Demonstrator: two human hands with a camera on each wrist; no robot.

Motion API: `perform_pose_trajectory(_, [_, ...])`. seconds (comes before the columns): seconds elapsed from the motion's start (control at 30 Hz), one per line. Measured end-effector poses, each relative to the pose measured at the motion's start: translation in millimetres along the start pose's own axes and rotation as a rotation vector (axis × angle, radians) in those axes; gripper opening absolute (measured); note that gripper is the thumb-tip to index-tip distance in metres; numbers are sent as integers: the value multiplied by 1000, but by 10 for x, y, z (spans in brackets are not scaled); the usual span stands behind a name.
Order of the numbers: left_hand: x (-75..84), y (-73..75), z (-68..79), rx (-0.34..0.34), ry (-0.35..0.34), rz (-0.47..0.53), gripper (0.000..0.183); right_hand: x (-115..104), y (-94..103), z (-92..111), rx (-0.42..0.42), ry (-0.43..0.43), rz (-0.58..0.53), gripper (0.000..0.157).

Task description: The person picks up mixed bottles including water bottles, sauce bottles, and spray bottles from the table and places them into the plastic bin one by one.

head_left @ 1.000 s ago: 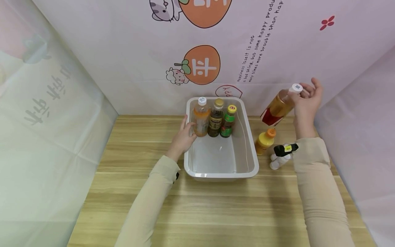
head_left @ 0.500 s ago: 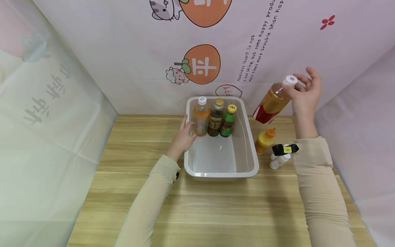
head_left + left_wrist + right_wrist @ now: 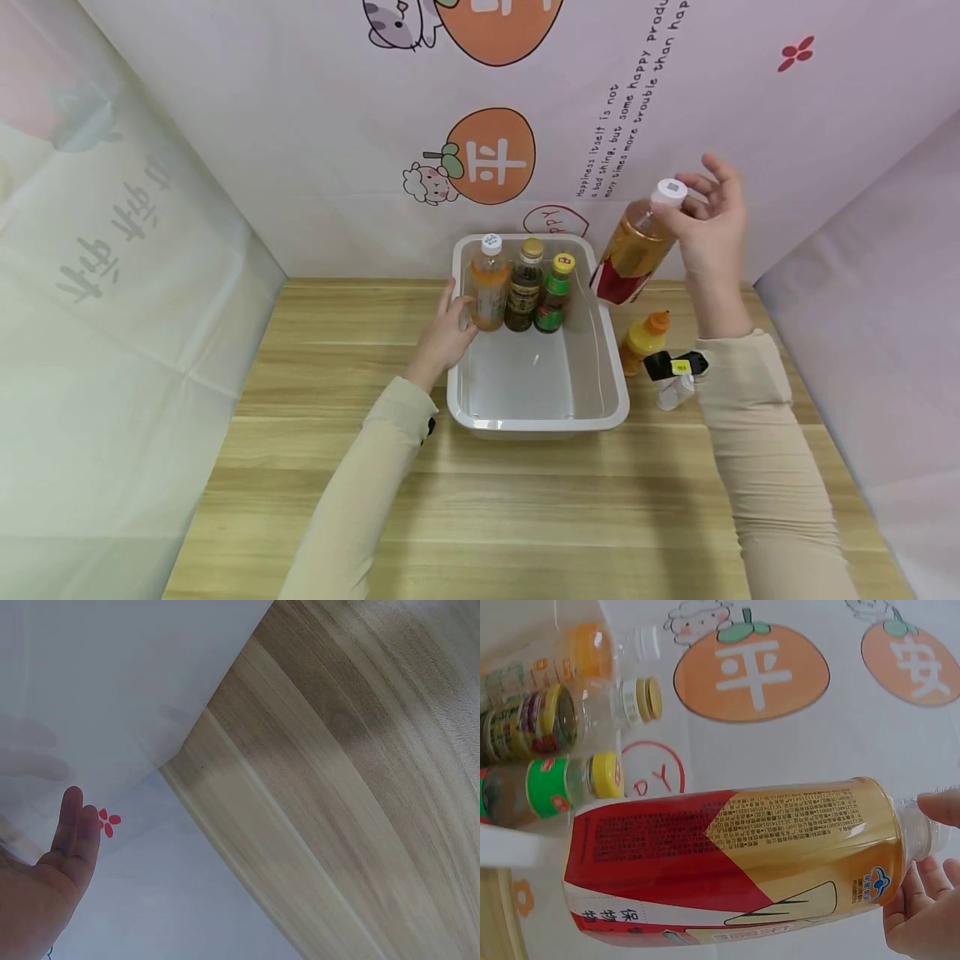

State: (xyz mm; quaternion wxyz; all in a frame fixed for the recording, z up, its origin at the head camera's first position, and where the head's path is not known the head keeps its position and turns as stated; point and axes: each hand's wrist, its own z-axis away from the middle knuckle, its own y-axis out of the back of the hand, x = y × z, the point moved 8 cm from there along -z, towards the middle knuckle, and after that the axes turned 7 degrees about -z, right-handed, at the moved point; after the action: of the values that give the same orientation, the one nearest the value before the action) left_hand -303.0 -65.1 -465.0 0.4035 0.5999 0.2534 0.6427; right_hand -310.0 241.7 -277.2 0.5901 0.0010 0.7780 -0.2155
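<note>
Right hand (image 3: 716, 229) pinches red-gold bottle (image 3: 628, 257) beside tub (image 3: 525, 383); left hand (image 3: 444, 340) grips tub's rim. Three bottles (image 3: 522, 296) inside. Wall (image 3: 337, 125) behind tub: “平”.

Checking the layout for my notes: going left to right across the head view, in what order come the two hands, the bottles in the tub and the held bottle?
Left hand → white-capped bottle → gold-capped bottle → yellow-capped bottle → held red-and-gold bottle → right hand.
</note>
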Motion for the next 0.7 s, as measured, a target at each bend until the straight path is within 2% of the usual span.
perform_pose_trajectory(0.27, [-2,-2,-2,5,0,4,48,66,-279,111,-100,-8,62,69])
perform_pose_trajectory(0.53, [-3,-10,-5,7,3,14,53,168,-476,206,-173,-38,124,69])
perform_pose_trajectory(0.7, [-11,-9,-6,3,12,22,56,284,-621,248,-238,-61,203,70])
